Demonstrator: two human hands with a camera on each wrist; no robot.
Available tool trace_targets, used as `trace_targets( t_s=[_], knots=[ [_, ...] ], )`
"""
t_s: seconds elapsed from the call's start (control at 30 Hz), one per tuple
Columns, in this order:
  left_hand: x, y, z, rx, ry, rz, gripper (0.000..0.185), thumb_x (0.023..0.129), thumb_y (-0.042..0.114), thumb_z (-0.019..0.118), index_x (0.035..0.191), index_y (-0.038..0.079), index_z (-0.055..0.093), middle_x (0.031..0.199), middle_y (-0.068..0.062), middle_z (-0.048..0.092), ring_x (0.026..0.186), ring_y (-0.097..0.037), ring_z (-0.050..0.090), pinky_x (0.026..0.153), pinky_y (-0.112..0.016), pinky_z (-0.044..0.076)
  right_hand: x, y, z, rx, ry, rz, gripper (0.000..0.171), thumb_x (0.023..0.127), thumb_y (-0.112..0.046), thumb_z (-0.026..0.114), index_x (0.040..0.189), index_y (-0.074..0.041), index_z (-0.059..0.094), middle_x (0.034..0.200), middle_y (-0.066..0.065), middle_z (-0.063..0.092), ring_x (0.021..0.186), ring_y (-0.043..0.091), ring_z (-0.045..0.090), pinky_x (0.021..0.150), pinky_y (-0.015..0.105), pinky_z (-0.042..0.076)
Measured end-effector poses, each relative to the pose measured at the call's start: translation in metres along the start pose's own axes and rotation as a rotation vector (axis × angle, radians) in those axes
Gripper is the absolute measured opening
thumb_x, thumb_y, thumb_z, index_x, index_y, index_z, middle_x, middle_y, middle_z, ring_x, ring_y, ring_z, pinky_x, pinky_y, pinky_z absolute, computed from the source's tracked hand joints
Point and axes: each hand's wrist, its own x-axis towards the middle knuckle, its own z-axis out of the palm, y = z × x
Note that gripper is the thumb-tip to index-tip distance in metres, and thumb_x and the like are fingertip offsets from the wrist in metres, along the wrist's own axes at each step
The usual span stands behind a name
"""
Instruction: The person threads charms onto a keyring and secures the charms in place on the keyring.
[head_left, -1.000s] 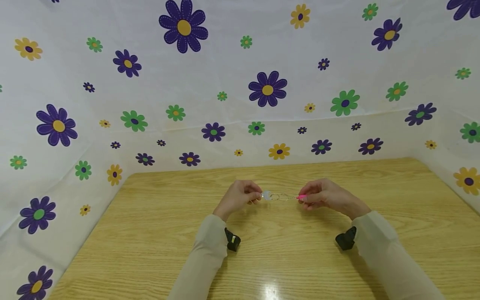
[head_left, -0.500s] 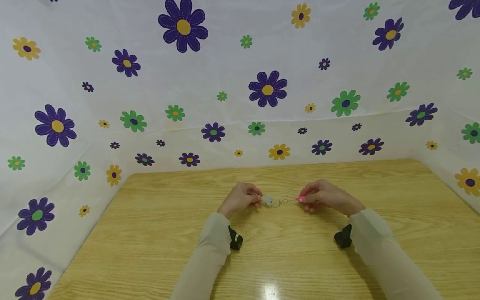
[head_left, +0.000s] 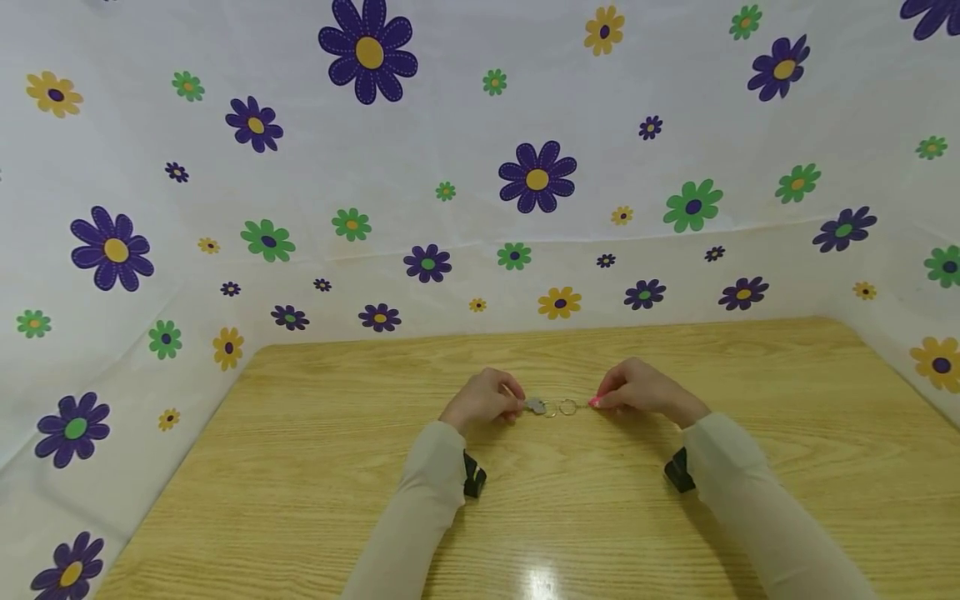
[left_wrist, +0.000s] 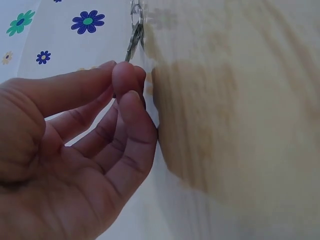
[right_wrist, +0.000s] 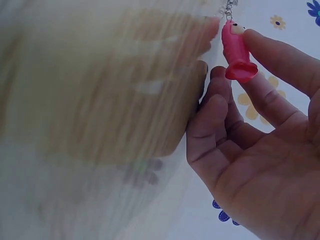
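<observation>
1. Both hands have sunk lower since a second ago: I saw them holding the keychain stretched above the wood, and now it lies down at the table surface between them.
2. From the head view, I see my left hand at the grey end of the keychain and my right hand at the pink end, the two hands near each other in the middle of the table.
3. On the left wrist view, the left hand's thumb and forefinger are pressed together in a pinch just below the metal key and its ring; whether they actually clamp the key's lower end I cannot tell, since the fingertips hide it. The other fingers are loosely curled beneath.
4. On the right wrist view, the pink charm lies against the right hand's fingertips, with a short metal chain running off its top. The fingers are bent around it, the forefinger touching its side; the thumb is out of view, so I cannot confirm a full pinch there, though the head view shows the hand closed at the pink end.
5. Between the hands, I make out two small rings linking the key to the charm.
6. A flower-printed cloth hangs behind and beside the table.
7. Pale sleeves cover both forearms, each carrying a black wrist mount.
</observation>
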Motion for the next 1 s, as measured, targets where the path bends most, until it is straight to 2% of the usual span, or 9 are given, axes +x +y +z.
trace_targets(
  t_s=[0.27, 0.57, 1.0],
  knots=[
    [0.0004, 0.0014, 0.0017, 0.061, 0.0, -0.018, 0.006, 0.097, -0.005, 0.063, 0.099, -0.005, 0.068, 0.076, -0.008, 0.068, 0.063, -0.013, 0.059, 0.061, -0.026, 0.051, 0.0009, 0.0, 0.002, -0.034, 0.003, -0.01, 0.012, 0.091, -0.004, 0.071, 0.09, 0.008, 0.071, 0.073, -0.001, 0.059, 0.064, 0.013, 0.048, 0.057, 0.025, 0.04],
    [-0.0011, 0.0057, 0.0033, 0.214, 0.031, 0.012, 0.005, 0.094, 0.0, 0.069, 0.098, -0.003, 0.071, 0.074, -0.006, 0.068, 0.065, -0.014, 0.059, 0.061, -0.026, 0.047, 0.0013, -0.0013, 0.0025, -0.047, 0.004, -0.003, 0.007, 0.09, 0.0, 0.07, 0.089, 0.007, 0.07, 0.072, 0.0, 0.061, 0.064, 0.014, 0.048, 0.058, 0.025, 0.041],
    [0.0013, 0.0095, 0.0076, 0.277, 0.043, 0.017, 0.007, 0.093, 0.004, 0.072, 0.099, 0.0, 0.074, 0.079, -0.003, 0.068, 0.066, -0.013, 0.054, 0.063, -0.026, 0.045, 0.0013, -0.0029, 0.0035, -0.082, 0.016, -0.047, 0.007, 0.089, 0.0, 0.071, 0.089, 0.007, 0.071, 0.075, 0.002, 0.064, 0.066, 0.015, 0.051, 0.062, 0.028, 0.044]
  ],
)
